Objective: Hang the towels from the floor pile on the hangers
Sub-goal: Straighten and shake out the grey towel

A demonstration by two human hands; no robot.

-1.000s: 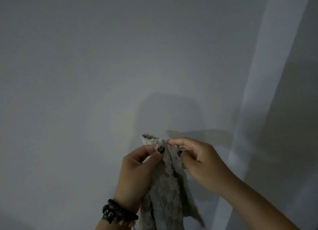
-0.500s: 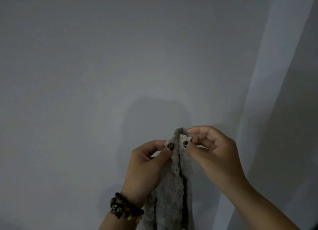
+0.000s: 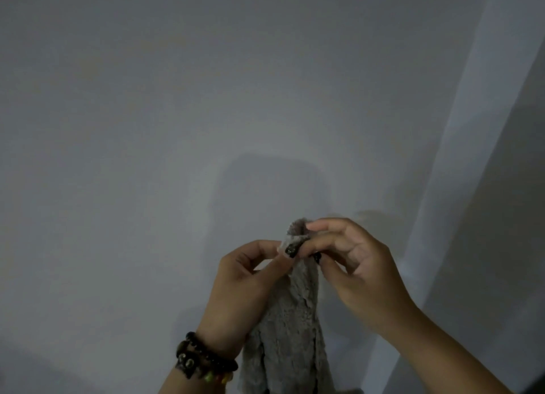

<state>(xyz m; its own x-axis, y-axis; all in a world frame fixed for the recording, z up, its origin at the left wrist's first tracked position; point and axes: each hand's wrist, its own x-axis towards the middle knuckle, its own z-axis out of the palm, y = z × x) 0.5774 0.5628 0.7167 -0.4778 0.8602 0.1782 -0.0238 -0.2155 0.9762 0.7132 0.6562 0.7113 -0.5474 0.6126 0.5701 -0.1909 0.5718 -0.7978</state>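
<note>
A grey fluffy towel (image 3: 287, 331) hangs down in front of me, gathered into a narrow bunch. My left hand (image 3: 244, 287), with a beaded bracelet at the wrist, pinches the towel's top edge between thumb and forefinger. My right hand (image 3: 354, 270) pinches the same top edge from the right side, its fingers curled over a small tuft that sticks up. The towel's lower end runs out of view at the bottom. No hanger and no floor pile show.
A plain grey wall (image 3: 206, 113) fills the view, dimly lit, with the shadow of my hands on it. At the right a paler vertical strip (image 3: 460, 158) runs like a corner or door frame.
Both hands have shifted slightly along the towel's top edge, closing nearer each other. The top edge is bunched tighter, and the towel hangs narrower than a second ago.
</note>
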